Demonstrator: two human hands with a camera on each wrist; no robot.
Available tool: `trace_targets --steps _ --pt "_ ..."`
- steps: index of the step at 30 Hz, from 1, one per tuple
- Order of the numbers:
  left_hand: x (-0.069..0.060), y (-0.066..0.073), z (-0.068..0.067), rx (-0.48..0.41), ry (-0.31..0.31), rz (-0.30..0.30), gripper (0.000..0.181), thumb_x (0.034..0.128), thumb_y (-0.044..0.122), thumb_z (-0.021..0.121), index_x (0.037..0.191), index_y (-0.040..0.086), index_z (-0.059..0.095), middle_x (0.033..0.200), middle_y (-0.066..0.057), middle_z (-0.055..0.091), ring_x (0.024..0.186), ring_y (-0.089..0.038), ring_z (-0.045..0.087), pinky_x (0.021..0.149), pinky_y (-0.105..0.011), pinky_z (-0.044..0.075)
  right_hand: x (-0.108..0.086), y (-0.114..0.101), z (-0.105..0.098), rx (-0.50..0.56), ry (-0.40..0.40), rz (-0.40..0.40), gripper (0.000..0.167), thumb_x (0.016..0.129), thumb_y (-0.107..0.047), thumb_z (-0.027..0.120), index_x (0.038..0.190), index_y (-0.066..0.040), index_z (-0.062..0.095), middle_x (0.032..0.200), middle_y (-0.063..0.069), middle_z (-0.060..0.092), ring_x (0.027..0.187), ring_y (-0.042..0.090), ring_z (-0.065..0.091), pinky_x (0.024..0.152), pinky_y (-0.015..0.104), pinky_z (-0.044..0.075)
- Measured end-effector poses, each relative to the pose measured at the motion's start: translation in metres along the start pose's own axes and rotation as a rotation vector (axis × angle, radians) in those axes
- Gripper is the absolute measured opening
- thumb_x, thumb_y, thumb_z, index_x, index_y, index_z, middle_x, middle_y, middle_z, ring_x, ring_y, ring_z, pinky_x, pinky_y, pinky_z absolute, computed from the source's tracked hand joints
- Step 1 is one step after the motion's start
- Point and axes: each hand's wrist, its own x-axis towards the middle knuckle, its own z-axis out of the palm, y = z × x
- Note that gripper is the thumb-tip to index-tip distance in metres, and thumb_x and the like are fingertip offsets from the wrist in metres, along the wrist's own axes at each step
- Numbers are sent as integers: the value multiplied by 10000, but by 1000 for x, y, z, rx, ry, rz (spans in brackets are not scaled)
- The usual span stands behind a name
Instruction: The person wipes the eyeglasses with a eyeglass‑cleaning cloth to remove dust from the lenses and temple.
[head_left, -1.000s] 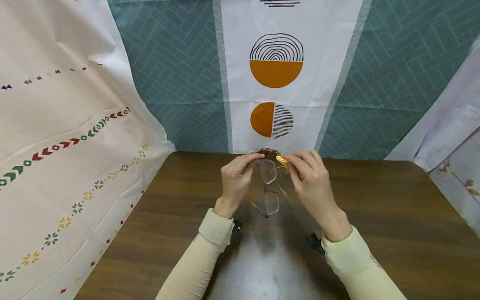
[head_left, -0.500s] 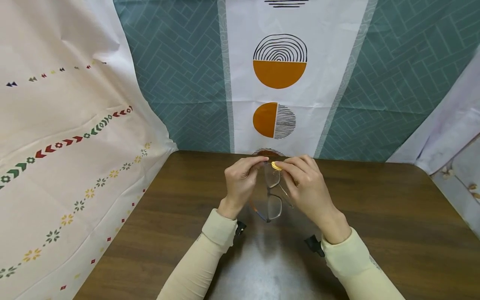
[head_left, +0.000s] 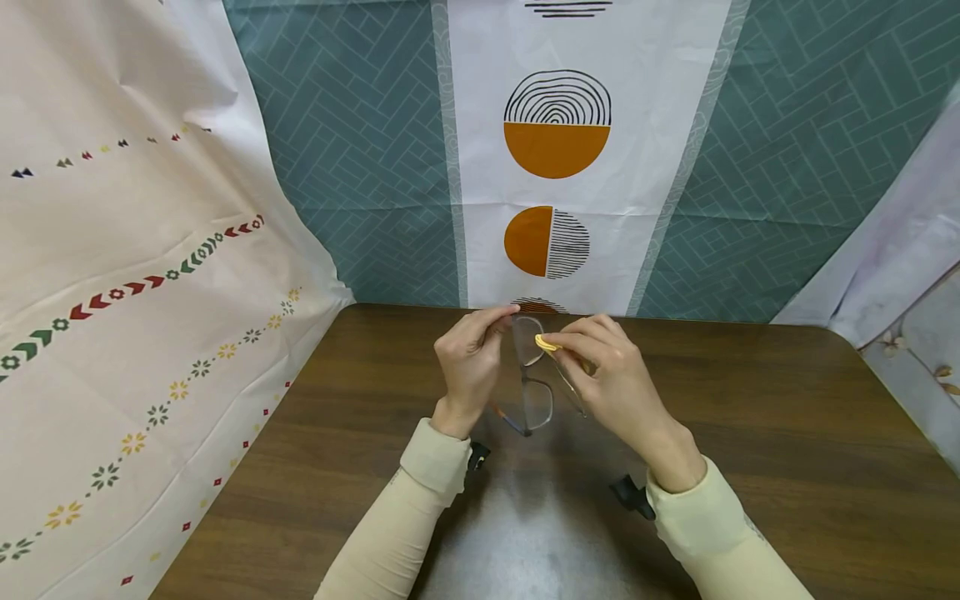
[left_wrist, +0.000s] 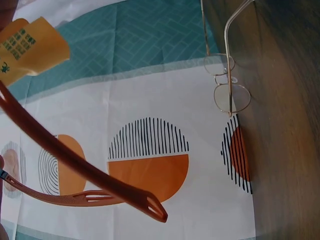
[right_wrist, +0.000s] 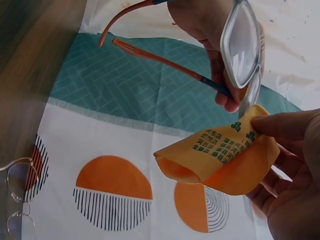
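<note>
My left hand (head_left: 470,358) pinches a pair of eyeglasses (head_left: 538,406) near one end of the frame, which hangs upright above the table. Their orange temples (left_wrist: 85,167) stretch across the left wrist view, and the clear lenses (right_wrist: 241,47) show in the right wrist view. Between thumb and fingers, my right hand (head_left: 618,375) holds a yellow cleaning cloth (right_wrist: 215,150) with green printing. The cloth is at the upper lens; whether it touches the glass I cannot tell. A second, thin wire-rimmed pair of glasses (left_wrist: 232,97) stands farther back on the table, mostly hidden in the head view.
The brown wooden table (head_left: 360,417) reaches to a teal and white patterned curtain (head_left: 360,167) at the back. Cream cloth (head_left: 150,333) hangs on the left side, pale cloth (head_left: 900,250) on the right.
My right hand has brought the cloth left and down across the upper lens. My left hand, with the eyeglasses, has moved slightly right and then back left.
</note>
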Motion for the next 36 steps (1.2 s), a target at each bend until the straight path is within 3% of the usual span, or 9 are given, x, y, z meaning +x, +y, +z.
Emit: trace_targets --steps 10,21,26,31,36 --pt "2 -2 -3 27 35 -23 108 868 -78 782 960 -28 809 877 -135 783 689 -246 720 608 -281 546 -1 -8 -1 29 -82 -20 320 800 140 815 1061 -44 814 971 19 737 961 198 600 821 330 444" --pt "2 -4 -3 31 33 -26 89 882 -44 781 963 -19 808 894 -128 786 714 -239 730 624 -293 554 -1 -12 0 69 -97 -75 342 795 157 807 1057 -63 814 977 -11 740 938 169 597 788 218 449" --pt "2 -5 -3 11 3 -33 95 887 -35 774 979 -31 799 918 -139 785 775 -251 752 679 -292 585 2 -10 -6 88 -15 -59 346 781 166 815 1053 -49 810 974 9 736 924 180 607 819 217 462" --pt "0 -5 -2 -16 -43 -45 102 903 -24 763 999 -36 794 952 -142 786 849 -259 763 754 -293 604 5 -5 -7 2 105 -77 324 808 173 785 1077 -8 790 952 73 722 859 216 597 747 221 442" --pt "-1 -4 0 -13 -148 -8 126 890 -39 775 1008 -3 800 952 -110 789 848 -233 760 767 -286 604 4 0 -3 -95 169 -67 313 825 176 770 1090 8 785 943 112 711 821 235 574 701 226 413"
